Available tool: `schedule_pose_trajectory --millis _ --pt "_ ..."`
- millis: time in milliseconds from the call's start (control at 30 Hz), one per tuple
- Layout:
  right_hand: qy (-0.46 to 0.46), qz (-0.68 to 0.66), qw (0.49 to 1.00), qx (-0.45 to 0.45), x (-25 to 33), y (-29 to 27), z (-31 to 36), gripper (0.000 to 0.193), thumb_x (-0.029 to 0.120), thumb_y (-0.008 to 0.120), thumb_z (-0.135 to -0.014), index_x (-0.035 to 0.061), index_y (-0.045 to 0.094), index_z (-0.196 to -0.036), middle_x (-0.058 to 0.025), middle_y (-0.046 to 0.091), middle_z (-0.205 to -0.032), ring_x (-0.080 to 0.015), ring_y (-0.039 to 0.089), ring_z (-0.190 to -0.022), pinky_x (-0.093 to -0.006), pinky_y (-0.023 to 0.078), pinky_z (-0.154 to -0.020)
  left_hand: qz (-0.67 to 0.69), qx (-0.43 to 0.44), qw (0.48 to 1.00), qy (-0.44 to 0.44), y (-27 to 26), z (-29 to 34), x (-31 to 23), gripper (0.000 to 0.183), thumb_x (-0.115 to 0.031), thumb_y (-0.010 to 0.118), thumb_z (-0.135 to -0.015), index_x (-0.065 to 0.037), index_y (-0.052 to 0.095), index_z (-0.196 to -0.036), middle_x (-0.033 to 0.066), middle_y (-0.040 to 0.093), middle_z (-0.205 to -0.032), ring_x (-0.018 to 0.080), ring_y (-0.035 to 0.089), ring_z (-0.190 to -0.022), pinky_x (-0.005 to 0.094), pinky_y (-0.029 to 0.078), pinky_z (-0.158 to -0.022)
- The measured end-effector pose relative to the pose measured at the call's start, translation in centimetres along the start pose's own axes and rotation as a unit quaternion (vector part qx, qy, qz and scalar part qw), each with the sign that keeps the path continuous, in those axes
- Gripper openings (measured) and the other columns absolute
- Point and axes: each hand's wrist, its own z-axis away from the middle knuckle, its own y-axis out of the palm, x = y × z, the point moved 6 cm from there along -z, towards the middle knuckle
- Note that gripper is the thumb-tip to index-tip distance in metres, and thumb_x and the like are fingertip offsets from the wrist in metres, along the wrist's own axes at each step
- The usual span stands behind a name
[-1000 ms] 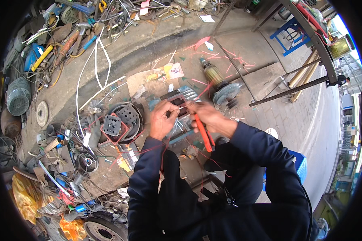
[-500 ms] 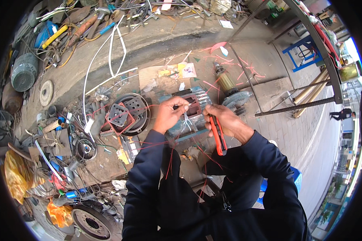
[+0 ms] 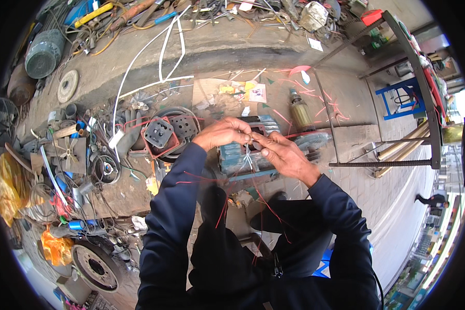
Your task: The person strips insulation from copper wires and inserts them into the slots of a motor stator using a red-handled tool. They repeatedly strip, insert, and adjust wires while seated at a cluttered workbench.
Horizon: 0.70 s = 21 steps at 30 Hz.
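Observation:
My left hand [image 3: 218,134] and my right hand [image 3: 290,159] meet above a teal motor housing [image 3: 233,159]. Fingertips of both are pinched together on thin wire, whose ends are mostly hidden by the fingers. A bundle of whitish wires [image 3: 249,161] hangs just below them over the housing. Long thin red wires [image 3: 257,192] trail down past my knees, and others stretch left across my sleeve. The housing's open terminal box is partly covered by my hands. No pliers show in my right hand.
Left of the housing lie a square grey cover plate [image 3: 159,133] and a round metal part [image 3: 185,125]. A motor rotor [image 3: 301,113] stands beyond my right hand, with red wire scraps [image 3: 333,109] nearby. A steel-bar frame [image 3: 382,164] rises at right; cluttered parts fill the left.
The red-and-black pliers have left my right hand's grip and are not clearly visible now. My right hand has moved left to meet my left at the wires. The view has shifted slightly.

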Motion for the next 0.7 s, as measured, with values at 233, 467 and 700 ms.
schedule_pose_trajectory --millis 233,467,700 --pt "-0.043 -0.066 0.996 -0.051 0.1 0.4 -2.0 0.036 0.013 0.074 -0.097 0.0063 0.071 -0.132 -0.0118 0.075 -0.107 -0.029 0.071 -0.094 -0.0392 0.056 -0.089 -0.071 0.018 0.997 0.018 -0.4 -0.3 -0.6 0.011 -0.011 0.072 -0.088 0.0 0.071 -0.089 -0.0008 0.067 -0.08 0.0103 0.059 -0.082 0.0299 0.047 -0.081" --pt "-0.028 -0.081 0.989 -0.122 2.2 -3.4 0.5 0.034 0.008 0.077 -0.093 0.0024 0.075 -0.127 -0.0117 0.076 -0.106 -0.0171 0.069 -0.086 -0.0312 0.056 -0.079 0.017 0.031 0.999 0.006 -0.1 -0.2 -0.3 0.012 -0.012 0.073 -0.092 -0.001 0.076 -0.095 0.0039 0.076 -0.09 0.0141 0.069 -0.089 0.0312 0.053 -0.084" --pt "0.056 -0.206 0.971 -0.111 -0.5 1.3 -0.8 0.032 0.011 0.076 -0.098 0.0014 0.074 -0.128 -0.0148 0.075 -0.126 -0.0151 0.07 -0.106 -0.0298 0.055 -0.094 0.02 -0.002 1.0 0.023 0.2 0.1 -0.1 0.013 -0.015 0.073 -0.096 -0.001 0.075 -0.094 0.0006 0.073 -0.087 0.011 0.065 -0.085 0.0306 0.053 -0.082"
